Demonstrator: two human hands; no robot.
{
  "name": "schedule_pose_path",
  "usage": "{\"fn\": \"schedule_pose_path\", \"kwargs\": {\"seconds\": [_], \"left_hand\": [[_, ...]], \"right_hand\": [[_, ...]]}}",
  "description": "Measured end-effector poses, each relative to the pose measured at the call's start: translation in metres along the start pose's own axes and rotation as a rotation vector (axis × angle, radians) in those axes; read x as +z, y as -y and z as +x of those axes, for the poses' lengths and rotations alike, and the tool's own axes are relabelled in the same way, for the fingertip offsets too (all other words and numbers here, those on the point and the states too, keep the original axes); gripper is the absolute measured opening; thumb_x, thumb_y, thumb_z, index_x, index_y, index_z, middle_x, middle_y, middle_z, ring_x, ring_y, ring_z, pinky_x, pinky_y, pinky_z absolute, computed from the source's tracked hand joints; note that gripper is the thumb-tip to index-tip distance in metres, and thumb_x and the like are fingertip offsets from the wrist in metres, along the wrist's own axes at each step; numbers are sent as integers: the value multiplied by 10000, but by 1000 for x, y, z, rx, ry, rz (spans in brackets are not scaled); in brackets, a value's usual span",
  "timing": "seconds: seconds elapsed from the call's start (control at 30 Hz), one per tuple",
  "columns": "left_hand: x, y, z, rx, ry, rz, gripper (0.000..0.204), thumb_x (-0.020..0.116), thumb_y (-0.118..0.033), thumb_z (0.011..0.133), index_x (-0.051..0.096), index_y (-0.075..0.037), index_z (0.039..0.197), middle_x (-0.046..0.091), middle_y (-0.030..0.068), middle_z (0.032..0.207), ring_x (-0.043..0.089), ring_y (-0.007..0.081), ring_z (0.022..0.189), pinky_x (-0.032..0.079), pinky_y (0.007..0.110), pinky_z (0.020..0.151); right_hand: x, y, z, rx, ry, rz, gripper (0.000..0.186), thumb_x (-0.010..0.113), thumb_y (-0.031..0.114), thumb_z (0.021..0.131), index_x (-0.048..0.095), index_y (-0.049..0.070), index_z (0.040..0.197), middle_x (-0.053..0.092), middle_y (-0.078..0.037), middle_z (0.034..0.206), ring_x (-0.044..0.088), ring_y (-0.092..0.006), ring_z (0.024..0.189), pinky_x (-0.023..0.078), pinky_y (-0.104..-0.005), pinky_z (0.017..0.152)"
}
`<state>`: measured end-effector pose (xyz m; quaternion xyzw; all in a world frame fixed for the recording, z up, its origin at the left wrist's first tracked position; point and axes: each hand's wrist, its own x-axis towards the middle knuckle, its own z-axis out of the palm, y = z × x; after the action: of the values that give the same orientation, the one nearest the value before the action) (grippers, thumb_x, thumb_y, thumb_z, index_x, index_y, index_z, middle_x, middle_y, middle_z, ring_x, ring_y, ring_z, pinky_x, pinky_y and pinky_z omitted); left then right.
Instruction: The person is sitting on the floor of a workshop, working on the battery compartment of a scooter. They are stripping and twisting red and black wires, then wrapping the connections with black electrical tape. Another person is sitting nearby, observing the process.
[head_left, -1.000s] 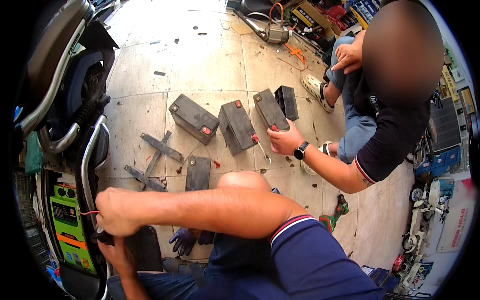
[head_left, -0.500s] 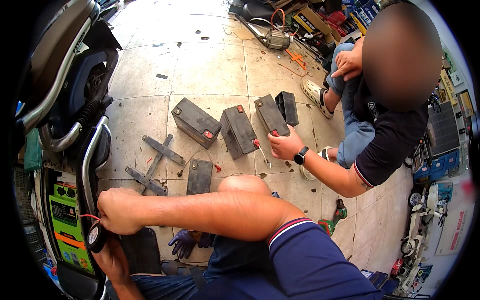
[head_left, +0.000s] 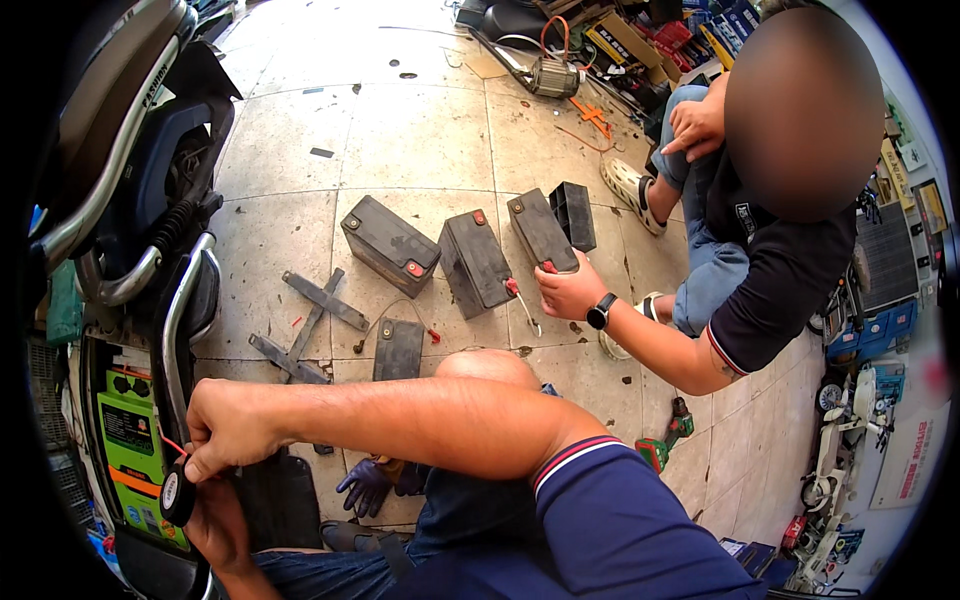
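Stretched across to the left, my right arm ends in my right hand, its fingers pinched at the upper edge of a black roll of tape with a pale centre. A thin red wire runs to these fingers from the side of a green battery with an orange band. Just below is my left hand, close against the roll; its fingertips are hidden behind it, so its grip cannot be told. The battery sits in the open body of a scooter with chrome rails.
Several dark batteries stand on the tiled floor. Crossed metal straps lie nearer. A co-worker's hand touches one battery's red terminal. Dark gloves lie by my leg, and a green drill lies right of my arm.
My right hand has turned, so its thumb now shows at the roll's edge. The roll has shifted slightly left and down. The co-worker's hand stays at the battery.
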<state>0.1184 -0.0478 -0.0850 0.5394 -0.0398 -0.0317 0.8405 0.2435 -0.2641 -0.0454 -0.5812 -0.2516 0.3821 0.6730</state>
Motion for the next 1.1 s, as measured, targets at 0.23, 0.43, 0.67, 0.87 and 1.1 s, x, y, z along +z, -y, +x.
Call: {"fn": "schedule_pose_path", "kwargs": {"seconds": [0.23, 0.43, 0.67, 0.87, 1.1], "left_hand": [[-4, 1, 0, -8, 15, -31, 522, 557, -316, 1061, 497, 14, 1462, 537, 113, 1462, 489, 246, 1369, 331, 419, 1190], [29, -2, 7, -79, -357, -86, 407, 622, -222, 1010, 602, -4, 1352, 667, 105, 1287, 642, 223, 1159, 488, 393, 1066], [38, 11, 20, -254, -443, -169, 235, 568, -73, 1008, 616, -20, 1233, 725, 129, 1091, 715, 228, 993, 545, 422, 997], [54, 1, 11, -236, -586, -27, 385, 606, -143, 1035, 493, 13, 1369, 702, 113, 1107, 694, 194, 960, 533, 334, 881], [47, -7, 11, -190, -518, -58, 396, 593, -125, 1047, 478, 35, 1390, 694, 106, 1048, 679, 147, 936, 506, 285, 765]], "right_hand": [[-7, 5, -1, 35, -46, -85, 213, 791, 175, 828, 743, -25, 774, 720, -110, 704, 682, -190, 650, 527, -364, 601], [7, -5, 20, 10, -157, -491, 228, 656, 167, 851, 742, -43, 832, 704, -273, 797, 740, -389, 794, 568, -487, 726], [5, -6, 11, 99, -239, -638, 287, 571, 184, 928, 725, -58, 936, 677, -301, 823, 718, -439, 844, 553, -500, 792], [2, 7, 9, 307, -11, -422, 335, 632, 250, 1031, 722, -59, 934, 713, -100, 737, 675, -135, 666, 530, -325, 613], [-3, -20, 2, -76, -135, -440, 507, 750, 177, 900, 605, -19, 1344, 652, -179, 1217, 713, -252, 977, 574, -362, 786]]}}
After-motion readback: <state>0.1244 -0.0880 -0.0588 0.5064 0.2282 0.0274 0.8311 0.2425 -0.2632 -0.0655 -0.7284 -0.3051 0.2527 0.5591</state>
